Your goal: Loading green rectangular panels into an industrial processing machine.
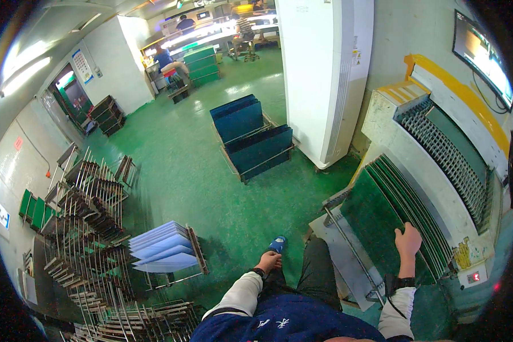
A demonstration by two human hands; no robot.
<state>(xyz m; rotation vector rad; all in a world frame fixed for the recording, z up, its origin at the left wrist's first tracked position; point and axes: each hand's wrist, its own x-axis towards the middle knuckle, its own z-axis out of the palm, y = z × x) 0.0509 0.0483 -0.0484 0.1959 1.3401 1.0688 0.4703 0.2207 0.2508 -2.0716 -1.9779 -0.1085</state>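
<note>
My right hand (pixel 408 240) is closed at the upper edge of a dark green panel (pixel 376 205), its fingers curled over that edge. This panel is the front one of several similar panels standing close together in a metal rack (pixel 356 251) at my right. My left hand (pixel 269 261) hangs beside my left leg, fingers loosely curled, with nothing visible in them.
A slotted conveyor machine (pixel 447 154) stands beyond the panel rack. Ahead is a rack of dark blue panels (pixel 262 151), near a tall white cabinet (pixel 319 74). Left are a rack of white sheets (pixel 165 248) and stacked metal racks (pixel 91 211). People sit at lit benches far back.
</note>
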